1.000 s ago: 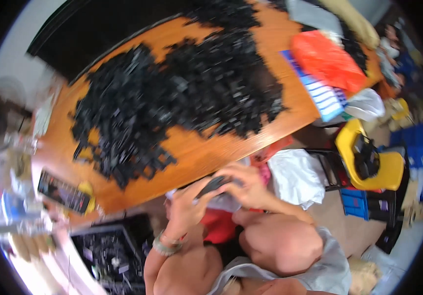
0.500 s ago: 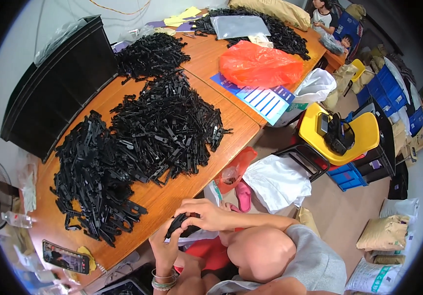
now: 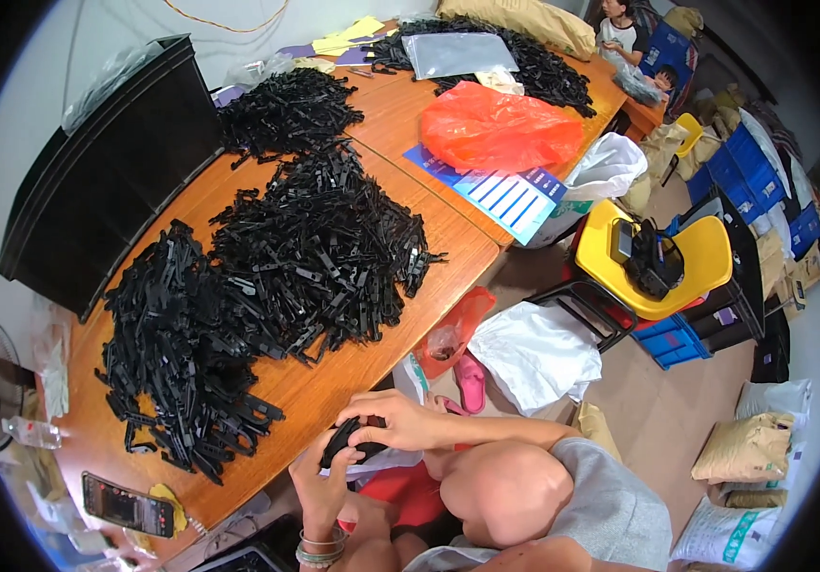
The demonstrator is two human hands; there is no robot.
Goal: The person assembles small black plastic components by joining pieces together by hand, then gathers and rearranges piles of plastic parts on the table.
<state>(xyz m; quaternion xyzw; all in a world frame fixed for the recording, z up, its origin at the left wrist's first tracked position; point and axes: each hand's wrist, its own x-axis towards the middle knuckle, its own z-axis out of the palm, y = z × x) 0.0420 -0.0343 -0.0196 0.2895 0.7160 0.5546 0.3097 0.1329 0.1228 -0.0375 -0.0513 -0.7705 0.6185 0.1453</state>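
Near the table's front edge, my left hand (image 3: pixel 319 480) and my right hand (image 3: pixel 398 419) meet over a small bundle of black plastic pieces (image 3: pixel 340 440). Fingers of both hands curl round the bundle, so its full shape and the number of pieces are hidden. Just beyond the hands, a large heap of slim black plastic clip-like pieces (image 3: pixel 186 338) covers the wooden table (image 3: pixel 472 253). It joins a second heap (image 3: pixel 324 253) to its right.
A black bin (image 3: pixel 110 172) stands on edge at the left. A phone (image 3: pixel 129 503) leans near the front corner. Farther back lie a red plastic bag (image 3: pixel 500 127) and printed sheets (image 3: pixel 515 202). A yellow chair (image 3: pixel 705 262) stands right; two other people sit far back.
My right fingers have shifted slightly on the black pieces, and the bundle sits a touch lower. The whole view has moved a little; the heaps look the same.
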